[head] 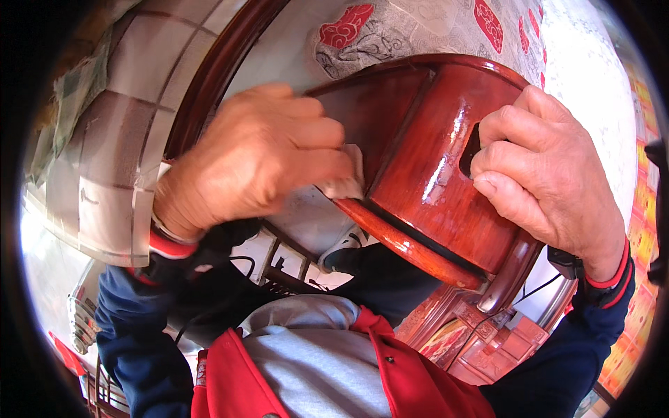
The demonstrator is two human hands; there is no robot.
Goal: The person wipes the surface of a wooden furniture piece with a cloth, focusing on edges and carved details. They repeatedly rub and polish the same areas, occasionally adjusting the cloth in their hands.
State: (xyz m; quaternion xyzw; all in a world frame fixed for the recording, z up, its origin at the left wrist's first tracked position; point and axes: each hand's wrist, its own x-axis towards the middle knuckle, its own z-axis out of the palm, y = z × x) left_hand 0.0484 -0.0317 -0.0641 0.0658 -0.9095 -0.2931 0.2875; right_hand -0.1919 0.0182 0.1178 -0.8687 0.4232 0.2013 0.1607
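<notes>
A glossy red-brown wooden piece of furniture (418, 172), perhaps a stool, is tilted in front of me. Its curved panel has a dark oval slot (470, 151). My right hand (549, 162) grips the piece at this slot, with fingertips curled into or over the opening. A folded pale cloth (345, 183) is pinched in my left hand (266, 151), which looks slightly blurred. The cloth touches the rounded rim (402, 245) at its left end. My left fingers hide part of the cloth.
A table with a checked cover (120, 141) and dark wooden edge (209, 78) stands at left. Grey fabric with red patterns (418, 31) lies behind the piece. Carved reddish furniture (486, 334) stands at lower right. Below are a shoe (342, 248) and a dark metal frame (285, 261).
</notes>
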